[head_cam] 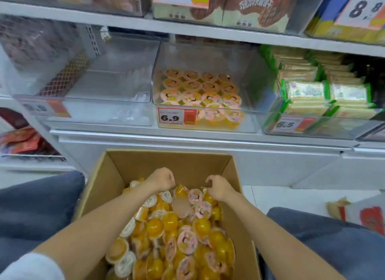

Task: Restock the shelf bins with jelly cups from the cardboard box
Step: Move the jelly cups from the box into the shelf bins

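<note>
White sleeve at bottom-left corner, L forearm running up out of it. Knees in blue jeans on either side of an open cardboard box, which sits betw. them. Box holds a heap of loose jelly cups: mostly orange-yellow, some w/ pink cartoon lids, some w/ white lids, lying at all angles.

Both forearms reach into the box. L hand is over the far end of the heap, back of hand up, fingers curled under like a fist. Palm is hidden, so can't tell if it has a cup. R hand is near it on the right, fingers curled too, index hooked. Can't tell whether it has hold of anything. Betw. the 2 hands an orange cup sticks up out of the heap.

On the floor to the right, torn red-and-tan packaging.

Past the box is the white shelf base, then a row of clear bins. Middle bin has shelved cups in neat rows, lids up, packed against its left side. Its front carries a 6.9 price tag. Left bin: contents too blurred to tell. Right bin holds green-edged wafer packs stacked flat, w/ a 6.5 tag in front. Red snack bags lie lower down at far left.

Top shelf has brown-printed biscuit boxes and an 8.8 tag at the right.
</note>
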Tool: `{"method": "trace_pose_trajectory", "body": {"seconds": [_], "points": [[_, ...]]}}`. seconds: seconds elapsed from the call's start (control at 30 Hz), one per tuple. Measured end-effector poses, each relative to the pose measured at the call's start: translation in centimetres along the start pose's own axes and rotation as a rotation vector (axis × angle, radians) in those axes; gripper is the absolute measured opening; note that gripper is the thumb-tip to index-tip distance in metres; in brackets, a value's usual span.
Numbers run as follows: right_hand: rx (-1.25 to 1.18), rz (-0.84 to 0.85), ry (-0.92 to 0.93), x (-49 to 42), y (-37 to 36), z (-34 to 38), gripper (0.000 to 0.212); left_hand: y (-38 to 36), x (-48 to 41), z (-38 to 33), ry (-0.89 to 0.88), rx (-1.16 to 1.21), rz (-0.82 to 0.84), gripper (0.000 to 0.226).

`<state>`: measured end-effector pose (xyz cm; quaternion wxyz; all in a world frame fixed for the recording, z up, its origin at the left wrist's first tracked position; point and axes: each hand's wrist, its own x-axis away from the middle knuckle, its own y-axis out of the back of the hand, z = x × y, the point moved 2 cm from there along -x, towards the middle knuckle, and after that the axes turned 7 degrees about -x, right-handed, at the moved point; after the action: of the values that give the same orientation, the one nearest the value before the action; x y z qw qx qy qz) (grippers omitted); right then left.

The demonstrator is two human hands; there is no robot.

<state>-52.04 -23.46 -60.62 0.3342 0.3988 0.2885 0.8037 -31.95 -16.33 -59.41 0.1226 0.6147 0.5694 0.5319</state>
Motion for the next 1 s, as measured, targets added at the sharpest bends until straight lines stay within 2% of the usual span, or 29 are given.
{"method": "trace_pose_trajectory", "body": {"seconds": [0.07, 0.17, 0.27, 0.3, 0.33, 0.37, 0.4, 0.43, 0.5, 0.53, 0.57, 0.67, 0.73, 0.87, 1.0], "points": [[-0.037, 0.126, -0.105, -1.1, -3.1, -2.2, 0.03, -3.1, -1.9, 2.9, 0.084, 0.009, 0.055, 0.028], [-0.123, 0.19, -0.207, -2.1, -6.2, -4.3, 0.018, -7.5, -4.8, 5.3, 0.192, 0.089, 0.091, 0.034], [-0.08, 0.198, -0.337, -3.3, -9.2, -6.6, 0.056, -9.7, -6.2, 3.7, 0.224, 0.163, 0.095, 0.033], [-0.078, 0.226, -0.338, -3.8, -10.2, -7.3, 0.056, -10.2, -6.8, 2.8, 0.229, 0.181, 0.108, 0.032], [-0.029, 0.254, -0.312, -4.3, -11.2, -7.7, 0.047, -10.7, -7.4, 2.0, 0.228, 0.21, 0.12, 0.028], [0.054, 0.253, -0.261, -4.3, -11.3, -7.4, 0.028, -11.1, -8.0, 1.3, 0.238, 0.235, 0.116, 0.027], [0.113, 0.236, -0.199, -4.7, -11.8, -7.5, 0.014, -11.8, -8.7, 1.0, 0.271, 0.265, 0.113, 0.037], [0.109, 0.176, -0.179, -4.7, -12.2, -7.7, 0.019, -12.4, -9.4, 0.8, 0.321, 0.293, 0.102, 0.05], [0.099, 0.018, -0.293, -4.8, -12.1, -8.4, 0.013, -13.6, -10.7, 1.1, 0.388, 0.329, 0.09, 0.064], [0.141, -0.017, -0.305, -4.8, -12.0, -8.8, 0.024, -14.7, -11.9, 1.7, 0.404, 0.34, 0.096, 0.065], [0.111, 0.022, -0.331, -5.0, -12.5, -9.1, 0.038, -15.7, -13.0, 2.2, 0.412, 0.34, 0.11, 0.064], [0.144, 0.104, -0.313, -5.1, -12.5, -8.3, 0.05, -15.1, -12.8, 2.0, 0.414, 0.344, 0.115, 0.051], [0.136, 0.07, -0.333, -5.4, -12.0, -8.2, 0.043, -14.2, -11.7, 1.6, 0.44, 0.434, 0.115, 0.036], [0.101, 0.021, -0.257, -5.6, -11.2, -8.0, 0.012, -13.7, -10.7, 3.0, 0.472, 0.587, 0.106, 0.045], [-0.009, -0.079, -0.183, -4.3, -8.2, -5.1, 0.014, -11.8, -8.5, 3.1, 0.418, 0.767, 0.131, 0.05]]}}
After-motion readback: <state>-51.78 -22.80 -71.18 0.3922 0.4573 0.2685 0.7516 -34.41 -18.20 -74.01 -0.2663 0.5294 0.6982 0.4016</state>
